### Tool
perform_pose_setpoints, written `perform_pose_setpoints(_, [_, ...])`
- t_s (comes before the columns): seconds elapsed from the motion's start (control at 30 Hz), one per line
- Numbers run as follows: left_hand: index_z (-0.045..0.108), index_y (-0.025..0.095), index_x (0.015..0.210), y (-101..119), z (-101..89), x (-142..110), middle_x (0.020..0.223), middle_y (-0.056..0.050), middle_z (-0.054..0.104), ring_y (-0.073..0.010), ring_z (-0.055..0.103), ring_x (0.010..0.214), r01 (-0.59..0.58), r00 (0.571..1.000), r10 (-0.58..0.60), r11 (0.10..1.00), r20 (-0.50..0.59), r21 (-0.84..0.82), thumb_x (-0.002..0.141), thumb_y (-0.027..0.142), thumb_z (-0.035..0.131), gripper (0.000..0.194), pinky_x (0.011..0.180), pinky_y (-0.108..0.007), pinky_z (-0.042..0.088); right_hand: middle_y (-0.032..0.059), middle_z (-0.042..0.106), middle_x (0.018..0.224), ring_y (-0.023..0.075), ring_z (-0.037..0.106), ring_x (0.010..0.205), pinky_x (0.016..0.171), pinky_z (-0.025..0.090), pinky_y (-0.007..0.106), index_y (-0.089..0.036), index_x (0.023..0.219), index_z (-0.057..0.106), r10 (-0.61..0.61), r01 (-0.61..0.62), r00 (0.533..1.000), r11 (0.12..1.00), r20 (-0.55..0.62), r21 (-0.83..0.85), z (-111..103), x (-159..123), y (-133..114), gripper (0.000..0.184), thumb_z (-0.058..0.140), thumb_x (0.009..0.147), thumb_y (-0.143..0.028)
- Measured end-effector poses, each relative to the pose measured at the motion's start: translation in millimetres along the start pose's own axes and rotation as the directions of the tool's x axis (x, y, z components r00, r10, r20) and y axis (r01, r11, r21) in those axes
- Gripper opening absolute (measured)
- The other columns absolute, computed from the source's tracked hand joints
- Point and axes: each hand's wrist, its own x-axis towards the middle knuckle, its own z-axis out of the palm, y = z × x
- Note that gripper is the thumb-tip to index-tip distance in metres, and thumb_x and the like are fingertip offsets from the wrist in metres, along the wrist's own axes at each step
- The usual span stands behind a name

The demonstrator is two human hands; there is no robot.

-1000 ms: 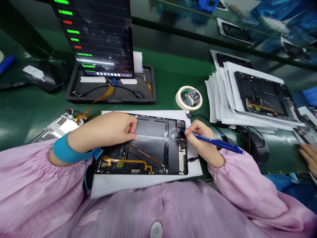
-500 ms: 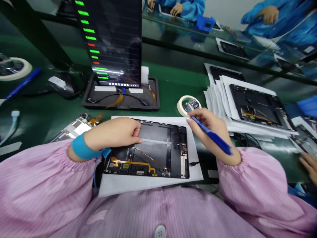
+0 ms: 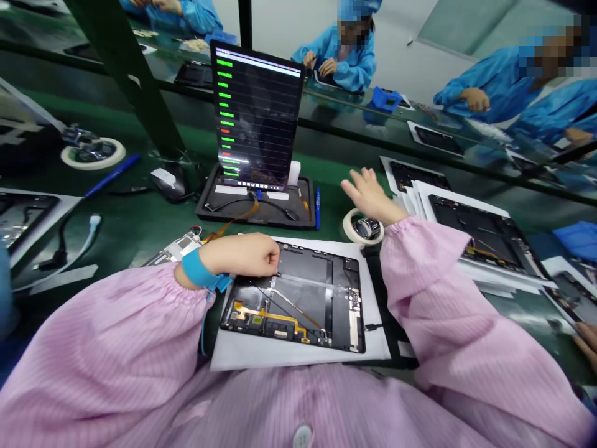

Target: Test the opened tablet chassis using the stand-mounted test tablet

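Observation:
My left hand [image 3: 249, 255], a blue strap on its wrist, is closed in a pinch over the upper left part of an opened tablet housing [image 3: 303, 274]. What its fingertips hold, if anything, is hidden. The black housing lies on white paper [image 3: 261, 358], with orange flex cables [image 3: 273, 314] along its near side. My right hand [image 3: 368, 193] is open and empty, fingers spread, above the bench beyond a roll of tape [image 3: 349, 233]. Left of that hand, a blue pen [image 3: 318, 208] lies along the side of a black tray [image 3: 205, 211].
A lit screen [image 3: 259, 118] with green and red marks stands in the tray. On the right is a stack of papers with tablet housings [image 3: 485, 236]. A mouse [image 3: 168, 182], another tape roll [image 3: 93, 154] and a cable [image 3: 86, 242] are on the left. Co-workers in blue sit opposite.
My right hand has let go of the blue pen, which now lies beside the tray, and its fingers have spread. My left hand stays at the housing. The view has shifted.

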Motion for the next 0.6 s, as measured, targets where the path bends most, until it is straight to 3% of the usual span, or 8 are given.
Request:
perform_pose_setpoints(0.07, [0.064,0.018,0.075,-1,-1.0,1,0.069,0.000,0.067,-0.0122,0.056,0.059,-0.007,0.999,0.008,0.999,0.035,-0.032,0.069,0.024,0.051,0.015,0.050,-0.020,0.037,0.0238,0.026,0.148,0.0439,0.013,0.139,0.103,0.019,0.067,-0.011,0.130,0.048,0.005,-0.005,1.000,1.000,-0.008,-0.020,1,-2,-1,0.072,0.036,0.089,-0.069])
perform_pose_setpoints(0.17, [0.064,0.017,0.075,-4,-2.4,2,0.070,-0.001,0.068,-0.0125,0.058,0.061,-0.025,0.996,0.032,0.996,0.083,-0.083,0.068,0.021,0.050,0.016,0.053,-0.020,0.040,0.0215,0.023,0.150,0.0407,0.011,0.140,0.107,0.016,0.063,-0.012,0.129,0.048,-0.162,0.147,0.968,0.985,-0.192,-0.087,-10,-23,-27,0.064,0.041,0.091,-0.063])
perform_pose_setpoints(0.23, [0.064,0.016,0.075,-6,-3.3,4,0.070,-0.001,0.068,-0.0126,0.059,0.061,-0.038,0.994,0.048,0.994,0.097,-0.104,0.068,0.021,0.050,0.017,0.055,-0.020,0.041,0.0185,0.043,0.138,0.0360,0.033,0.132,0.104,0.029,0.053,-0.016,0.118,0.055,-0.285,0.286,0.934,0.958,-0.214,-0.027,-20,-46,-52,0.046,0.043,0.094,-0.053])
perform_pose_setpoints(0.3, [0.065,0.016,0.077,-9,-4.0,5,0.070,-0.001,0.069,-0.0122,0.059,0.061,-0.057,0.992,0.069,0.991,0.103,-0.122,0.069,0.022,0.051,0.017,0.056,-0.020,0.041,0.0135,0.062,0.107,0.0300,0.056,0.104,0.088,0.043,0.043,-0.019,0.094,0.062,-0.365,0.373,0.927,0.922,-0.089,0.106,-24,-72,-72,0.029,0.046,0.094,-0.044])
perform_pose_setpoints(0.4, [0.066,0.016,0.079,-12,-4.9,6,0.071,0.000,0.069,-0.0114,0.058,0.062,-0.090,0.989,0.105,0.987,0.106,-0.131,0.070,0.023,0.053,0.017,0.056,-0.019,0.040,0.0075,0.062,0.080,0.0250,0.059,0.078,0.072,0.045,0.037,-0.020,0.078,0.059,-0.380,0.365,0.924,0.910,0.048,0.195,-11,-103,-85,0.022,0.052,0.092,-0.035])
perform_pose_setpoints(0.6, [0.067,0.016,0.079,-10,-7.8,3,0.074,0.000,0.069,-0.0111,0.059,0.068,-0.078,0.993,0.085,0.993,0.081,-0.089,0.074,0.024,0.055,0.015,0.060,-0.018,0.041,0.0093,0.062,0.093,0.0270,0.055,0.089,0.081,0.043,0.040,-0.019,0.093,0.059,-0.319,0.333,0.943,0.914,-0.095,0.233,27,-118,-73,0.024,0.059,0.088,-0.043])
